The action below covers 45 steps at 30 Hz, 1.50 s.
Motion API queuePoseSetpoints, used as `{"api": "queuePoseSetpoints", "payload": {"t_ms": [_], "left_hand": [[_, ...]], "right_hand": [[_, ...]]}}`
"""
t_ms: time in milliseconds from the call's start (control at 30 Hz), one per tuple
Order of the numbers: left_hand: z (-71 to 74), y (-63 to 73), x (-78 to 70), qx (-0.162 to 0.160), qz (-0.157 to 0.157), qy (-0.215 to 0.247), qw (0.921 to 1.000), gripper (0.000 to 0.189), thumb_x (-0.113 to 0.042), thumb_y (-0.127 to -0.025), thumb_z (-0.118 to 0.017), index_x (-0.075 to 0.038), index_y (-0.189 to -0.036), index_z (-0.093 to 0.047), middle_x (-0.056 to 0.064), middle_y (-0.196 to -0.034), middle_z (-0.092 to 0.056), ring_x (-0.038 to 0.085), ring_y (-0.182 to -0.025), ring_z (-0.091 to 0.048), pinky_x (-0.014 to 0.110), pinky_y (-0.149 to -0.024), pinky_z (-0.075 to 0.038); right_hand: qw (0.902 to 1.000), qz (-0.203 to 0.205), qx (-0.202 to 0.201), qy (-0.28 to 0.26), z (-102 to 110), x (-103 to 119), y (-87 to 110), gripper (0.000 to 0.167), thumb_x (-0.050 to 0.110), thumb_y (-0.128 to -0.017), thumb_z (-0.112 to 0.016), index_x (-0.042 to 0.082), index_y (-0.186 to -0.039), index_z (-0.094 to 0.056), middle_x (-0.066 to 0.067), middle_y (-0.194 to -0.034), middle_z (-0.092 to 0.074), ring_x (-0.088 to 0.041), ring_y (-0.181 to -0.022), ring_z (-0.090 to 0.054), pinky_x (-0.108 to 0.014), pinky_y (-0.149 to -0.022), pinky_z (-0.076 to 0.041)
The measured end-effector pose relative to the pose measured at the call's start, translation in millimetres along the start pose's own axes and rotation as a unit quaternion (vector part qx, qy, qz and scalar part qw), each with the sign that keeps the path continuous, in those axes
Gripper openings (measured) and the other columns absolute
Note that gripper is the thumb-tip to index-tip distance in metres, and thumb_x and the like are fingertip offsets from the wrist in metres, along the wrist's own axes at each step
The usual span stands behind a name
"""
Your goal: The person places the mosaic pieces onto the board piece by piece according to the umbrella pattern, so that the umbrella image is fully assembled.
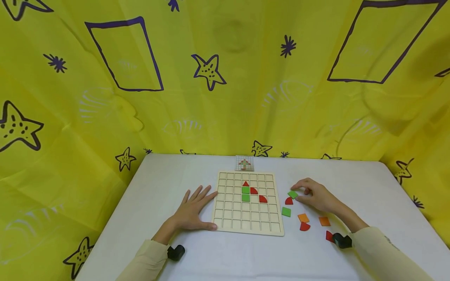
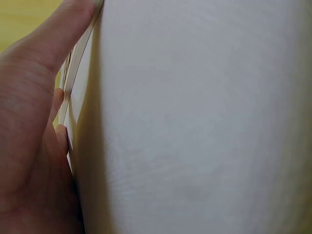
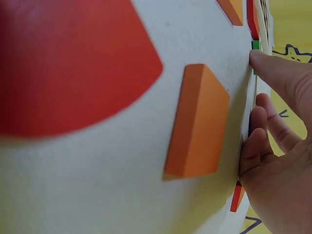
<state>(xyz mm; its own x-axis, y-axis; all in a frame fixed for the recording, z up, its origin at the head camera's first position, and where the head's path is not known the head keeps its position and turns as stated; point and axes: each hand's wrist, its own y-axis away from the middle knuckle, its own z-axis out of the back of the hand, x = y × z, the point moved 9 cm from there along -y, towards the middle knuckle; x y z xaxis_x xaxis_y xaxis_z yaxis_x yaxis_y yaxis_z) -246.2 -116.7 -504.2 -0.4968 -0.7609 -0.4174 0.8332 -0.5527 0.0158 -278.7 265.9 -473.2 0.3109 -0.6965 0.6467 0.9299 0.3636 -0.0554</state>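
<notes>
My left hand (image 1: pixel 194 210) lies with fingers spread along the left side of a pale wooden grid board (image 1: pixel 230 223), its thumb at the lower left corner. In the left wrist view the thumb (image 2: pixel 46 41) reaches the board's edge. On the board sit a red triangle (image 1: pixel 245 183), two green squares (image 1: pixel 245 198) below it and two red quarter circles (image 1: pixel 263 199). To the right of the board, my right hand (image 1: pixel 316 197) pinches a loose green square (image 1: pixel 293 194) between thumb and index finger. Close below that square lies a red quarter circle (image 1: pixel 289 201).
Another green square (image 1: pixel 286 212) rests beside the board's right edge. Nearer me are two orange squares (image 1: pixel 324 221), a red quarter circle (image 1: pixel 304 226) and a red piece (image 1: pixel 329 236) partly hidden by the wrist camera. A small pattern card (image 1: pixel 244 163) stands behind the board.
</notes>
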Motion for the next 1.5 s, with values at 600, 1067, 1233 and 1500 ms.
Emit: {"api": "queuePoseSetpoints", "payload": {"t_ms": [600,1067,1233,1500], "left_hand": [[-1.4,0.4,0.1,0.017,0.01,-0.011,0.9997,0.109,-0.07,-0.077,-0.077,-0.024,-0.163,-0.03,0.007,-0.172,-0.016,0.037,-0.158,-0.006,0.069,-0.12,0.001],[-1.0,-0.1,-0.1,0.019,0.01,-0.002,0.9998,0.109,-0.069,-0.077,-0.078,-0.024,-0.163,-0.031,0.007,-0.172,-0.016,0.036,-0.158,-0.006,0.069,-0.12,0.001],[-1.8,-1.1,1.8,0.022,0.012,-0.005,0.9997,0.109,-0.07,-0.077,-0.077,-0.024,-0.163,-0.03,0.006,-0.172,-0.015,0.036,-0.158,-0.006,0.069,-0.12,0.001],[-0.1,-0.9,1.4,0.019,0.01,-0.005,0.9998,0.108,-0.07,-0.077,-0.077,-0.024,-0.163,-0.031,0.006,-0.172,-0.016,0.036,-0.158,-0.006,0.069,-0.12,0.0]], "right_hand": [[0.9997,-0.011,0.0,0.02,0.9,-2.6,2.2,0.026,0.012,-0.09,-0.079,0.013,-0.115,-0.072,-0.01,-0.12,-0.061,-0.022,-0.092,-0.05,-0.026,-0.074,-0.044],[0.9997,-0.019,0.012,0.013,4.0,6.6,3.2,0.027,0.013,-0.089,-0.081,0.008,-0.113,-0.071,-0.009,-0.112,-0.064,-0.018,-0.084,-0.055,-0.024,-0.067,-0.049],[0.9999,-0.011,0.013,0.002,5.5,13.2,3.0,0.026,0.011,-0.088,-0.082,0.007,-0.112,-0.07,-0.012,-0.116,-0.064,-0.018,-0.084,-0.058,-0.023,-0.067,-0.051],[0.9999,0.011,-0.005,-0.011,8.6,27.2,0.5,0.026,0.011,-0.087,-0.083,0.009,-0.11,-0.069,-0.013,-0.118,-0.063,-0.019,-0.087,-0.062,-0.024,-0.069,-0.055]]}}
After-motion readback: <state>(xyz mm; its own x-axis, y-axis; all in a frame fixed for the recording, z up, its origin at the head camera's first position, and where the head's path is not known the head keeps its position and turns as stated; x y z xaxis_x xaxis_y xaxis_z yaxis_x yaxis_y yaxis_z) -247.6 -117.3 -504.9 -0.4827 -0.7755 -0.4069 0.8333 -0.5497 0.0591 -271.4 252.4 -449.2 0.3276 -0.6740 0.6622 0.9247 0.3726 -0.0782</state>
